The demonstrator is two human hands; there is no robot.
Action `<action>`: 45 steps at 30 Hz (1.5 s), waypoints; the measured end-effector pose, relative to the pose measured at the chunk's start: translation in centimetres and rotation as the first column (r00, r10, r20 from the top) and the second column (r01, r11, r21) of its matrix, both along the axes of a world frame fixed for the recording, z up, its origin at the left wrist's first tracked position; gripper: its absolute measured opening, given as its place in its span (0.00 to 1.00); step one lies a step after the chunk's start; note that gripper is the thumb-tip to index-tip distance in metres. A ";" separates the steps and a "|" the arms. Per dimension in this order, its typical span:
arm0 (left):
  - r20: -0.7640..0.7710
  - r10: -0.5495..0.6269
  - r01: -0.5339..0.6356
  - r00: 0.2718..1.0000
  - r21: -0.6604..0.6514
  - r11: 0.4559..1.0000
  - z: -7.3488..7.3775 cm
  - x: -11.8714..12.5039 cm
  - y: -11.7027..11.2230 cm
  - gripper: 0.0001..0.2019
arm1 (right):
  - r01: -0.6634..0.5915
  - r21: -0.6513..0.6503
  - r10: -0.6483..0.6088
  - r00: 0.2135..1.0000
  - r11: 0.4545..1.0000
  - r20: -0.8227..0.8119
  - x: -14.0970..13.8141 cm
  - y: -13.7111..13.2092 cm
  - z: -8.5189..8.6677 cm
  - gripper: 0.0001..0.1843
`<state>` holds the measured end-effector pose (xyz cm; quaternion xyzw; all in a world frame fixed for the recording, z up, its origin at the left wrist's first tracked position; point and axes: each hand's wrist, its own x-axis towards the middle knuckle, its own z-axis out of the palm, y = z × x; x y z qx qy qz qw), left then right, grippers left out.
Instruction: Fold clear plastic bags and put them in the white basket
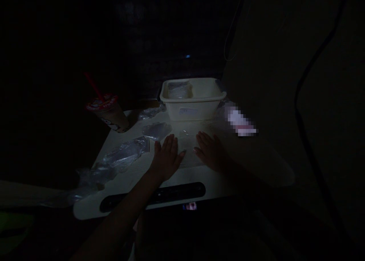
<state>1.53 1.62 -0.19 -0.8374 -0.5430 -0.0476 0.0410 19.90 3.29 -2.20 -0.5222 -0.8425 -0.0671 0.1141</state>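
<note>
Both hands lie palm down on a small white table (134, 194) in dim light. My left hand (167, 157) is flat with its fingers stretched out and the thumb apart. Opposite it, my right hand (211, 150) lies with spread fingers, its wrist lost in shadow. A thin clear plastic piece (186, 145), perhaps a bag, seems to lie flat between and under the hands; its edges are hard to make out. Left of my left hand are crumpled clear plastic bags (127, 152), and another plastic bag (156, 131) lies just beyond its fingertips.
A white plastic basin (196, 110) stands at the table's back, holding a plastic-wrapped bundle (179, 90). At the left back edge stands a lidded drink cup (112, 118) with a red straw (94, 86). A blurred-out pale item (241, 123) lies at the right. A dark cable (302, 128) hangs there.
</note>
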 end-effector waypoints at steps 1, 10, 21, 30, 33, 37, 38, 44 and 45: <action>0.028 -0.005 0.005 1.000 0.018 1.000 0.4 0.0 -0.1 0.24 | -0.001 0.003 0.001 1.000 1.000 -0.002 0.0 0.0 0.0 0.26; 0.154 -0.363 0.341 0.919 0.151 0.928 0.5 2.8 -4.1 0.13 | -0.025 0.024 0.026 1.000 0.999 -0.011 0.1 -0.2 0.5 0.25; 0.023 -0.273 0.272 0.962 0.030 0.962 1.7 4.3 -3.7 0.10 | -0.014 -0.008 0.014 1.000 1.000 0.000 0.1 -0.2 0.6 0.26; -0.110 -0.292 0.287 0.950 -0.057 0.956 2.6 5.4 -3.4 0.11 | -0.015 -0.001 0.015 1.000 1.000 -0.009 0.2 -0.1 0.4 0.26; -0.135 -0.297 0.291 0.945 -0.063 0.955 2.7 5.5 -3.4 0.11 | -0.015 -0.012 0.015 1.000 1.000 -0.015 0.1 -0.1 0.4 0.26; -0.146 -0.303 0.297 0.942 -0.059 0.953 2.8 5.5 -3.3 0.12 | -0.013 -0.024 0.013 1.000 1.000 -0.021 0.1 -0.2 0.5 0.26; -0.145 -0.305 0.300 0.941 -0.056 0.952 2.8 5.4 -3.3 0.12 | -0.012 -0.025 0.012 1.000 1.000 -0.022 0.1 -0.2 0.5 0.26; -0.106 -0.286 0.282 0.952 -0.046 0.958 2.8 5.2 -3.1 0.10 | -0.014 -0.017 0.013 0.999 1.000 -0.035 0.3 -0.1 0.4 0.25; -0.106 -0.281 0.277 0.954 -0.047 0.960 2.8 5.2 -3.1 0.10 | -0.016 -0.017 0.015 0.999 1.000 -0.041 0.4 -0.1 0.4 0.25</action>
